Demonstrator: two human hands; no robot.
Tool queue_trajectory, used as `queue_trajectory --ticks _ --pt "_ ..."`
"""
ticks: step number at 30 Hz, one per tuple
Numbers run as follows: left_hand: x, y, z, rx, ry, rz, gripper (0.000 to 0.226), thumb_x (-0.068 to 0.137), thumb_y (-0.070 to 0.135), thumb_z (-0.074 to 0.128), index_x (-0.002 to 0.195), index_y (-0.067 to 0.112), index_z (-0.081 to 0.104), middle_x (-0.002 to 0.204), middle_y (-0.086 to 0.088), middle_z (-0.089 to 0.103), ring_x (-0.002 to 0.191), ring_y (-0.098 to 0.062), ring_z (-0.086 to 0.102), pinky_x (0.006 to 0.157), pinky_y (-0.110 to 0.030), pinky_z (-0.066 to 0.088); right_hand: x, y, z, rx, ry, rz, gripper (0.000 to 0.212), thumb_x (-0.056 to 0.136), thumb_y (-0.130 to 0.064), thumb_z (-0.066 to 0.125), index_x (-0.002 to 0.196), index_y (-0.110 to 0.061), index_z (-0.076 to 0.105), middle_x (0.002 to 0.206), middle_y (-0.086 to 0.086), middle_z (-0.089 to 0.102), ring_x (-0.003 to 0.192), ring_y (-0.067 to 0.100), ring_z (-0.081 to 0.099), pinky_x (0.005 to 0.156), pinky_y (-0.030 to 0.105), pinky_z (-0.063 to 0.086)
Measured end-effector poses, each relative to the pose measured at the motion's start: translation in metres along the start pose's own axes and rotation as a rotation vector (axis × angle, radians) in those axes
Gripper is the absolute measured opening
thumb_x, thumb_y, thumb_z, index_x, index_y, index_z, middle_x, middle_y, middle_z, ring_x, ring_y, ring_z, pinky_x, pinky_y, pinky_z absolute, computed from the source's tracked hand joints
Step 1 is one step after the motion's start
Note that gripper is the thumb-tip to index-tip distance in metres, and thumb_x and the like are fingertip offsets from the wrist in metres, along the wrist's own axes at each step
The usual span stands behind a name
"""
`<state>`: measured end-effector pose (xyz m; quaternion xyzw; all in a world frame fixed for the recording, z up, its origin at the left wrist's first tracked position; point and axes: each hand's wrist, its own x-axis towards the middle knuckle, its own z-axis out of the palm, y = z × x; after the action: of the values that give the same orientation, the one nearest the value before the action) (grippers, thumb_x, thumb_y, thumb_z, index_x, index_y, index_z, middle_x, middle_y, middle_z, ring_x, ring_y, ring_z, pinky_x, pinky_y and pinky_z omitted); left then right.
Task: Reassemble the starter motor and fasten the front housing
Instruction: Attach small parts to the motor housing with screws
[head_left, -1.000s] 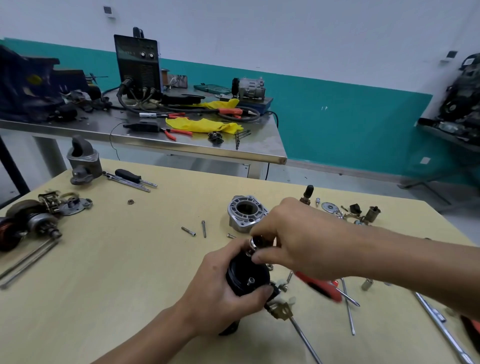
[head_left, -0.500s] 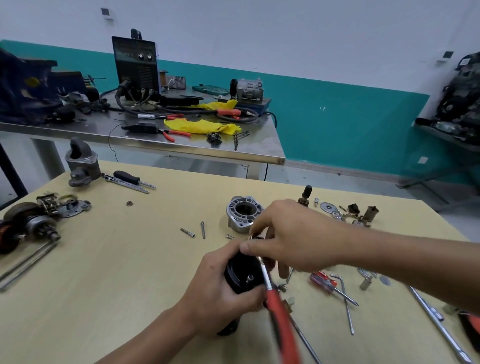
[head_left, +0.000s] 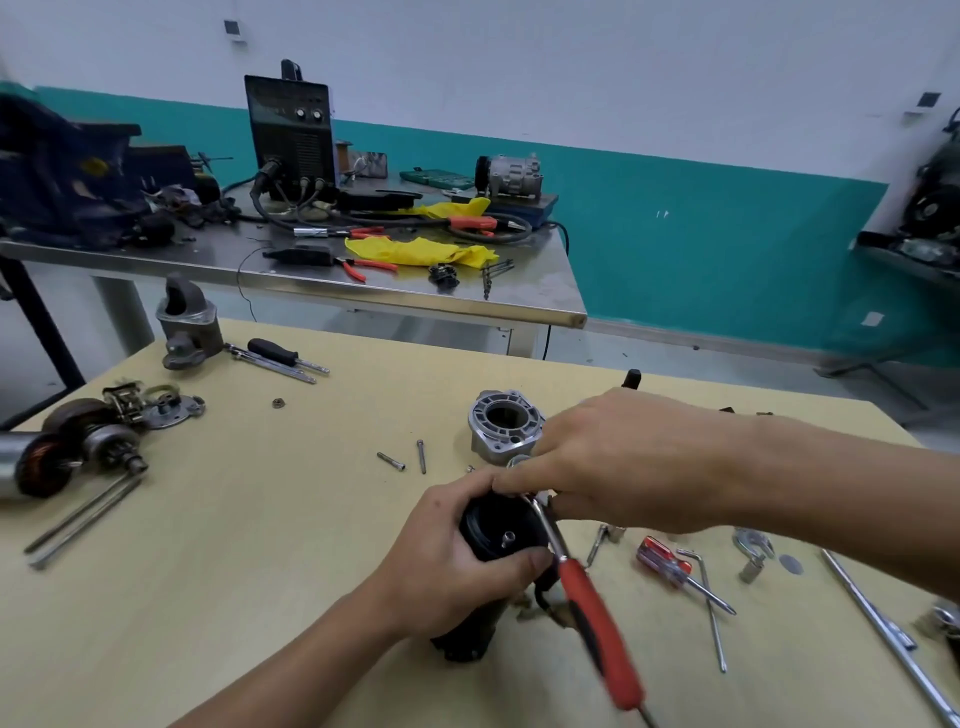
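Observation:
My left hand (head_left: 447, 566) grips the black starter motor body (head_left: 498, 530), which stands on end on the wooden table (head_left: 234, 545). My right hand (head_left: 613, 467) pinches the metal head of a red-handled ratchet wrench (head_left: 597, 618) at the body's upper right edge; the handle hangs down toward me, blurred. The grey aluminium front housing (head_left: 501, 423) sits on the table just behind the hands. Two loose bolts (head_left: 405, 460) lie left of it.
An armature (head_left: 67, 452), long through bolts (head_left: 83, 514) and an end plate (head_left: 166, 410) lie at the left. A small red screwdriver (head_left: 675, 569), hex key (head_left: 709, 608) and long extension bar (head_left: 893, 634) lie at the right. A steel bench (head_left: 363, 291) stands beyond the table.
The wrench's red handle has swung from the right of the motor round to the near side, pointing at me. My left hand keeps hold of the motor body.

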<state>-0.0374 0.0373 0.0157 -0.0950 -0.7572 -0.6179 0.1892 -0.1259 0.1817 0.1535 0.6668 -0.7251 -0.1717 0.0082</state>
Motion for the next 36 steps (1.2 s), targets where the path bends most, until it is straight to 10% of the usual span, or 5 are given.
queue_trajectory --ticks 8,21,30,36 --pt "-0.006 0.0 0.003 0.078 0.002 0.005 0.029 0.074 0.025 0.079 0.099 0.021 0.064 0.083 0.01 0.069 0.075 -0.006 0.064 0.07 -0.019 0.049 0.027 -0.007 0.011 0.26 0.207 0.428 0.061 0.099 -0.061 0.03 0.06 -0.017 0.049 0.057 0.0 0.046 0.049 0.018 0.044 0.046 0.03 0.026" --pt "-0.002 0.005 0.0 0.039 -0.033 -0.024 0.029 0.074 0.017 0.08 0.095 0.03 0.065 0.077 0.013 0.065 0.067 -0.001 0.058 0.066 -0.013 0.046 0.012 0.01 -0.013 0.128 -0.04 0.021 0.029 0.091 -0.039 0.067 0.119 -0.036 0.063 0.104 -0.014 0.058 0.099 0.01 0.052 0.078 0.037 0.049" --pt "-0.008 0.003 0.005 0.125 0.03 0.02 0.036 0.071 0.03 0.08 0.102 0.025 0.061 0.084 0.011 0.068 0.076 -0.003 0.063 0.071 -0.014 0.048 0.03 -0.003 0.007 0.336 0.057 0.457 0.056 0.097 -0.057 0.043 0.059 -0.016 0.04 0.057 0.001 0.04 0.051 0.018 0.041 0.048 0.03 0.031" --pt "-0.007 0.004 0.003 0.135 0.037 0.017 0.032 0.071 0.031 0.08 0.097 0.022 0.065 0.082 0.012 0.067 0.073 -0.002 0.062 0.067 -0.014 0.048 0.019 0.008 -0.005 0.385 -0.064 0.225 0.04 0.094 -0.052 0.058 0.081 -0.016 0.065 0.069 0.0 0.058 0.061 0.015 0.052 0.054 0.028 0.045"
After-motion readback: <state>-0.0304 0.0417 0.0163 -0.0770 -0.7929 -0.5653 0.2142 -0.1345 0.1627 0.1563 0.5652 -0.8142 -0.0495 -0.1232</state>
